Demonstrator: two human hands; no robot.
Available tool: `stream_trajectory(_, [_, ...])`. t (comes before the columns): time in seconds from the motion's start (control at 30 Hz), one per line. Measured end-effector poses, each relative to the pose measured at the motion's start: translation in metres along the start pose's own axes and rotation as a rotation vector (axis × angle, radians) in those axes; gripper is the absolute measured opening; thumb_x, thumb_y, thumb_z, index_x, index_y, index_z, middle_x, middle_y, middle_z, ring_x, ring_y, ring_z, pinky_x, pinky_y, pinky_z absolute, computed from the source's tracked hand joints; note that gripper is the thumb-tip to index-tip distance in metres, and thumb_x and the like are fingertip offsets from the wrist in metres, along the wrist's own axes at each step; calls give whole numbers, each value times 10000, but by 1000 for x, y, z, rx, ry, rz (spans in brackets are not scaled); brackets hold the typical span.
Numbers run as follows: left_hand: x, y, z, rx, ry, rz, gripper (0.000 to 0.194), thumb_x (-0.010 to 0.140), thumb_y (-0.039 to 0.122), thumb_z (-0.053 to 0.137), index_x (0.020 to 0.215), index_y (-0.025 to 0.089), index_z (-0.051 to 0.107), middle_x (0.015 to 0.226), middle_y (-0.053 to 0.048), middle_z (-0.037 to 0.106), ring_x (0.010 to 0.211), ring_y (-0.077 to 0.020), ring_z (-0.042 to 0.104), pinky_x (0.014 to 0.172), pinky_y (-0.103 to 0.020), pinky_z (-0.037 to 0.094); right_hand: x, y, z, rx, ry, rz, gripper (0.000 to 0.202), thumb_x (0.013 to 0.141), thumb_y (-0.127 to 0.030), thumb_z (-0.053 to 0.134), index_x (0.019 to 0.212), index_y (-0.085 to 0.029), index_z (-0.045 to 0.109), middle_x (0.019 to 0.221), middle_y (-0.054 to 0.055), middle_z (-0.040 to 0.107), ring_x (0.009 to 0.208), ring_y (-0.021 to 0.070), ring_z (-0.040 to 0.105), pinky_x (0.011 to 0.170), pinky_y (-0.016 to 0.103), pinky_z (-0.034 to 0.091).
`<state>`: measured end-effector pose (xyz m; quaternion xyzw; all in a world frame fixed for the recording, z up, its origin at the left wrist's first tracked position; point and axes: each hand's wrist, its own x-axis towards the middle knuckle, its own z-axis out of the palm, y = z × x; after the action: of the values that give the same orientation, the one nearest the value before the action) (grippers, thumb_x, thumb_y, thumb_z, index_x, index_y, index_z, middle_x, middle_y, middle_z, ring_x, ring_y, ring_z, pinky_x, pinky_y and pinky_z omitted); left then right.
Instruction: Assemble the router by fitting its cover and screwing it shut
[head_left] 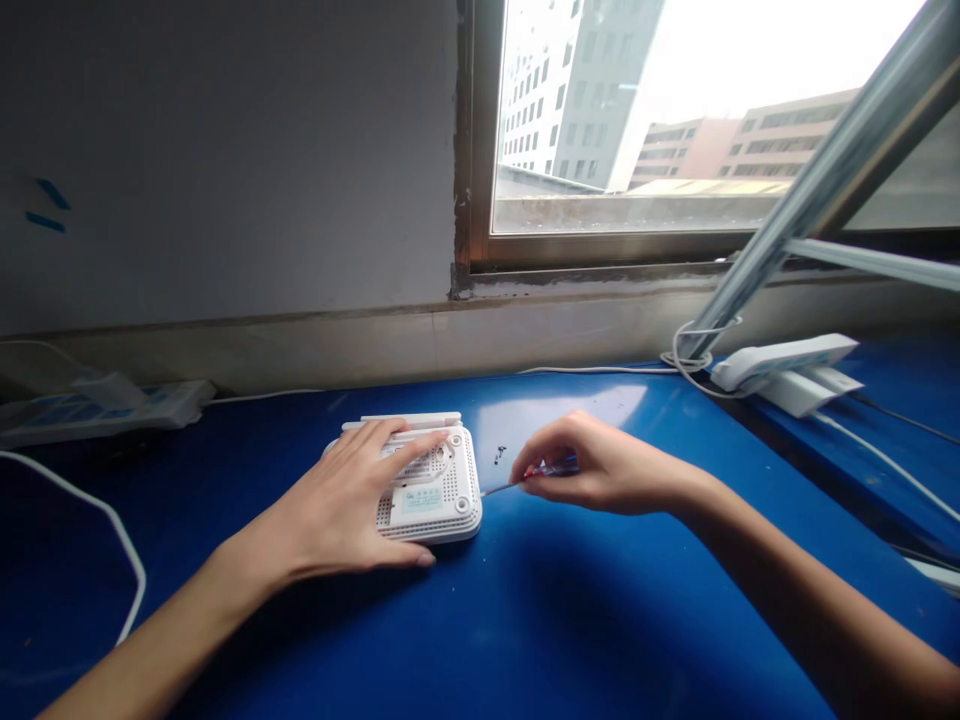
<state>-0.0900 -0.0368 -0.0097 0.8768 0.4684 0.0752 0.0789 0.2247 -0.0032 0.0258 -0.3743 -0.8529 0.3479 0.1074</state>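
Observation:
A white router [466,470] lies on the blue tabletop with its vented, labelled underside up and its antennas [412,420] along the far side. My left hand [349,490] grips it from the left, fingers spread across the top and thumb by the near edge. My right hand [592,465] is closed around a screwdriver [551,468] with a red and blue handle. The screwdriver's metal tip meets the router's right edge, or comes very close to it. Several small dark screws [500,455] lie between the router and my right hand.
Power strips rest at the left [172,405] and at the right [784,365]. A white cable [112,515] curves along the table's left side. A slanting metal bar [750,250] with wire looped round its foot stands before the window [630,120].

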Motion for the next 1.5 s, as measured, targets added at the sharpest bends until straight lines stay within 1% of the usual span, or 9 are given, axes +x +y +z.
stream_trajectory(0.13, [1,2,3,-16,-1,-20,1180,658,686,870,1640,470,255,1595,-93,431,1420,-428,446,1123,-585,421,1,0,3,-16,-3,-15,191,889,-198,678,994,-200,838,887,32,810,776,173,699,654,260,466])
stream_trajectory(0.33, [4,2,7,-22,43,-7,1126,669,552,874,1624,485,279,1524,-89,502,1345,-417,514,1102,-588,422,-8,4,14,38,-23,-50,259,953,-214,643,1144,-224,818,1005,34,820,792,156,687,683,258,471])
stream_trajectory(0.47, [1,-4,6,-78,65,12,1140,649,472,881,1618,474,282,1528,-79,498,1356,-406,513,1105,-567,443,-12,8,25,126,36,-74,264,992,-264,626,1174,-236,814,950,31,802,735,140,629,638,253,440])
stream_trajectory(0.63, [-2,-12,6,-151,128,12,1142,645,456,900,1614,434,295,1550,-88,474,1376,-407,515,1120,-560,466,-12,12,35,258,116,-112,302,1018,-327,611,1227,-214,797,941,51,785,741,148,622,673,270,457])
stream_trajectory(0.83, [-1,-10,1,-265,205,20,1113,634,405,927,1574,403,330,1589,-77,449,1385,-369,535,1140,-507,487,-9,14,49,485,167,-22,351,1002,-435,645,1252,-238,794,904,52,740,712,146,537,613,271,403])
stream_trajectory(1.03, [-2,-9,-6,-328,212,12,1072,660,396,923,1564,382,347,1590,-73,473,1385,-355,557,1141,-475,498,-7,8,61,672,167,6,379,996,-467,669,1302,-265,763,730,-13,601,657,115,483,596,245,377])
stream_trajectory(1.13, [-6,-12,-7,-323,189,15,1082,643,397,931,1556,386,349,1587,-73,476,1363,-355,574,1125,-477,508,-8,9,52,646,125,9,404,998,-483,661,1311,-247,757,710,-13,602,674,125,539,635,252,416])
stream_trajectory(1.27, [-12,-16,-10,-331,104,22,1118,612,372,941,1558,406,347,1601,-62,460,1356,-351,574,1108,-470,516,-10,6,27,443,151,94,430,995,-495,639,1304,-224,766,696,2,621,638,136,544,587,253,411])
stream_trajectory(1.5, [-13,-5,-13,-289,34,164,1173,595,325,940,1583,468,323,1617,-17,457,1428,-340,487,1190,-469,421,-5,-15,2,81,-17,105,365,999,-396,605,1260,-229,798,661,21,670,560,139,537,530,253,414])
